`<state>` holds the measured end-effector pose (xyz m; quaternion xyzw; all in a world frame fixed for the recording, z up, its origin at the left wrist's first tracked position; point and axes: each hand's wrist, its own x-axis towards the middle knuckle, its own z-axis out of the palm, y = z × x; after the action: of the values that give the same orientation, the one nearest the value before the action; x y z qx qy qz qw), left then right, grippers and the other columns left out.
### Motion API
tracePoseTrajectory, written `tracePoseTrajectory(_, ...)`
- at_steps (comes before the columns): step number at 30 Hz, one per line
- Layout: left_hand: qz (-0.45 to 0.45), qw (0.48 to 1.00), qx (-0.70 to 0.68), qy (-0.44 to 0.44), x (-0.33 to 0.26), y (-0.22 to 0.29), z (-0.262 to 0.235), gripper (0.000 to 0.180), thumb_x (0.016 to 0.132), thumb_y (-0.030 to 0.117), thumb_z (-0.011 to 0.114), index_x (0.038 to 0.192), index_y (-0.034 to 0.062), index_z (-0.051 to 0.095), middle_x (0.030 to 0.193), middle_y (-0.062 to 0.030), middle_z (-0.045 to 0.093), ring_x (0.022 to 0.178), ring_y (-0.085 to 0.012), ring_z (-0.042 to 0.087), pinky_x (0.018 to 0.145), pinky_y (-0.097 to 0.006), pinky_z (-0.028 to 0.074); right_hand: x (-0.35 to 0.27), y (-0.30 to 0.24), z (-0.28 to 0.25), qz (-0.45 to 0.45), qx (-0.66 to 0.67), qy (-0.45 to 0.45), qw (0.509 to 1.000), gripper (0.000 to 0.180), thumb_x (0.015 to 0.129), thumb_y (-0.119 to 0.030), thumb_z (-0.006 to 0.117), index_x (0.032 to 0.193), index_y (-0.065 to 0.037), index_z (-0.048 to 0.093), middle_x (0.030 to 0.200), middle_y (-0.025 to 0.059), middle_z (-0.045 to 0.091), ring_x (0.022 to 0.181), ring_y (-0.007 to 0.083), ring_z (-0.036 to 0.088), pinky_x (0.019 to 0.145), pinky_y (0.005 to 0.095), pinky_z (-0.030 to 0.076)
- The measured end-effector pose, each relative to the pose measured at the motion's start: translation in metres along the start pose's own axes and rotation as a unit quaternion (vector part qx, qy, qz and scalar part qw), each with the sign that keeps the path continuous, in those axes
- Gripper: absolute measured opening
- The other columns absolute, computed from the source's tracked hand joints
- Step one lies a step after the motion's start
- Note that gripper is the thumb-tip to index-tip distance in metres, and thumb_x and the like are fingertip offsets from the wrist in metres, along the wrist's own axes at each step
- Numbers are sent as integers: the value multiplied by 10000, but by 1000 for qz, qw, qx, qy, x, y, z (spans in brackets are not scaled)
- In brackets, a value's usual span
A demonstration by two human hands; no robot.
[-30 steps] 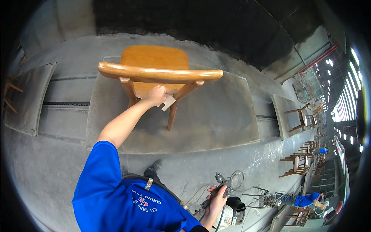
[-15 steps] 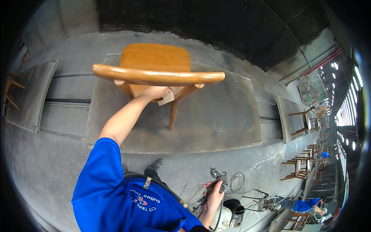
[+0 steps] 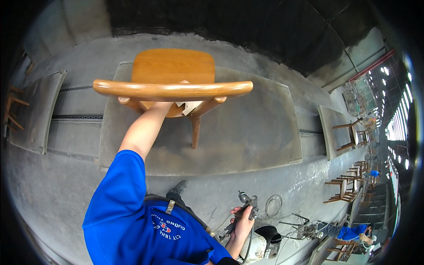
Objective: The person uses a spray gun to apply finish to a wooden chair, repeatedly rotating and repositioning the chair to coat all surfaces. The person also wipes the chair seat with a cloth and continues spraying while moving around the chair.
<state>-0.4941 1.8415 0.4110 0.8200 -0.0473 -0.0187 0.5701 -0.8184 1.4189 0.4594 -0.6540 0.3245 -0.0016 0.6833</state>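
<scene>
A glossy orange-brown wooden chair (image 3: 172, 66) stands on a large grey board, its curved top rail (image 3: 176, 91) towards me. My left arm reaches under the rail, and my left hand (image 3: 164, 107) is partly hidden by it just over the seat. A creased beige paper-like sheet (image 3: 191, 107) sticks out beside the hand, between the rail and the seat's rear edge; my fingers appear closed on it. Low at the right, my right hand (image 3: 243, 226) is wrapped around a dark metal spray gun (image 3: 247, 211), away from the chair.
The grey board (image 3: 247, 141) lies across a floor track (image 3: 77, 117). Another board (image 3: 37, 110) with a chair is at the left, and one (image 3: 331, 132) at the right. A pale pot (image 3: 255, 245) and hoses are beside my right hand. Several chairs and a person (image 3: 352, 232) are farther right.
My left hand has gone farther under the rail, so the rail hides more of it, and the sheet is more creased. The spray gun stays in my right hand.
</scene>
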Motion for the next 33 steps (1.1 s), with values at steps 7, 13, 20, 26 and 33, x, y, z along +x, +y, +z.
tracePoseTrajectory(7,52,992,107,31,7,13,23,310,944,206,637,1208,44,647,1141,-103,678,1072,-250,641,912,-373,514,6,-14,9,-9,-8,5,1000,442,1030,-481,521,1091,-44,560,810,100,665,694,189,676,440,255,439)
tracePoseTrajectory(13,73,955,99,269,-51,15,35,308,962,148,631,1241,18,640,1066,-109,679,1026,-178,622,903,-307,492,17,-12,5,2,5,-1,1000,431,1041,-447,519,1143,-31,562,841,93,668,721,174,673,459,255,437)
tracePoseTrajectory(20,-57,946,-53,315,-205,32,50,242,951,95,610,1157,-20,664,1042,-128,720,942,-193,667,869,-332,525,36,8,6,66,-151,-66,984,410,1025,-452,550,1153,-64,579,781,42,643,620,115,610,451,247,418)
tracePoseTrajectory(26,-158,944,-76,281,-357,51,23,248,976,259,624,1048,24,651,945,-131,705,885,-216,655,788,-383,519,-34,11,78,-27,-228,-267,936,393,1060,-419,472,1227,-95,617,753,15,589,594,91,525,495,238,412)
tracePoseTrajectory(33,-202,852,-323,359,-539,-5,-74,285,1035,305,560,1154,48,596,1002,-74,682,879,-143,632,705,-343,526,-181,75,253,14,-227,-496,838,533,1018,-558,484,1227,-72,549,874,83,668,756,200,676,526,314,521)
